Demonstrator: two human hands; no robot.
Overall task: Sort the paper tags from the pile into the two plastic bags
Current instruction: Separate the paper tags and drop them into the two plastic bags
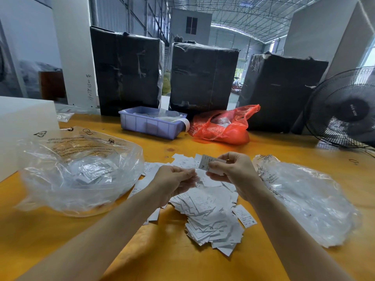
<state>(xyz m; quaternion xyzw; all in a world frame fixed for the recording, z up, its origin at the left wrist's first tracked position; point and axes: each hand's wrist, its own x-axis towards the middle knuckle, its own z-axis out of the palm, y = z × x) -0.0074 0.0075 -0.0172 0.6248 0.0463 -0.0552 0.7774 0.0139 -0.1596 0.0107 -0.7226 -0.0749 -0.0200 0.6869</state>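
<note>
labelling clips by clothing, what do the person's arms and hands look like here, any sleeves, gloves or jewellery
Both forearms are bare from the bottom edge of the frame up to the wrists, with no sleeve in view. The left hand and the right hand wear no gloves. No watch, bracelet or ring shows on either. Nails look short and unpainted, though they are small in this view.

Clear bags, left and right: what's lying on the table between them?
In the head view, the pile of paper tags lies between the left bag and the right bag; both hands hover above it, the right hand pinching an XL tag.
</note>
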